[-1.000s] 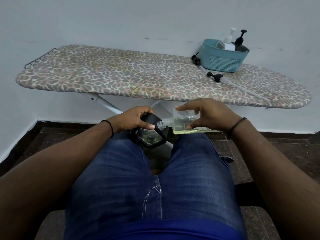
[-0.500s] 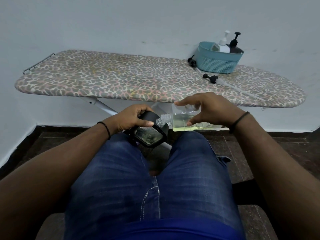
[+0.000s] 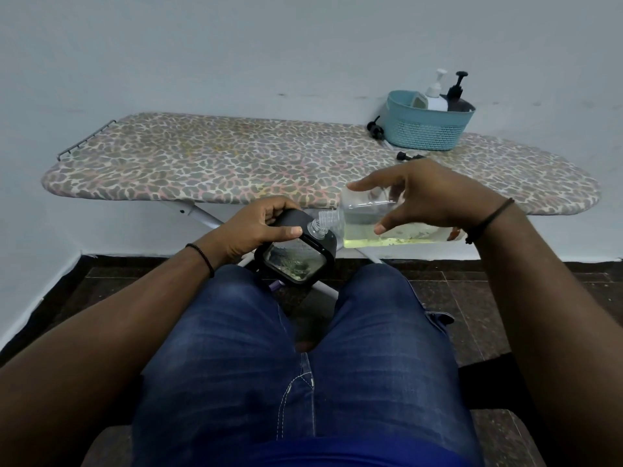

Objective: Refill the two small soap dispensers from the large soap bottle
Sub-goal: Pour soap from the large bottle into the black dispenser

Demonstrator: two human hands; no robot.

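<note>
My left hand (image 3: 259,227) grips a small black square soap dispenser (image 3: 296,261) above my knees, tilted, with its open threaded neck up. My right hand (image 3: 424,193) holds the large clear soap bottle (image 3: 377,227) on its side; yellowish soap lies along its lower wall. The bottle's open mouth touches the dispenser's neck. Two black pump tops (image 3: 376,129) (image 3: 409,156) lie loose on the ironing board (image 3: 236,163), beside the basket.
A teal basket (image 3: 426,131) at the board's far right holds a white pump bottle (image 3: 436,96) and a dark pump bottle (image 3: 456,94). I sit facing the board, its metal legs between my knees. A pale wall stands behind; dark tiles cover the floor.
Both hands have risen a little with the bottles, and the big bottle's mouth has closed onto the dispenser's neck. The camera has tilted down, so the board sits lower in view.
</note>
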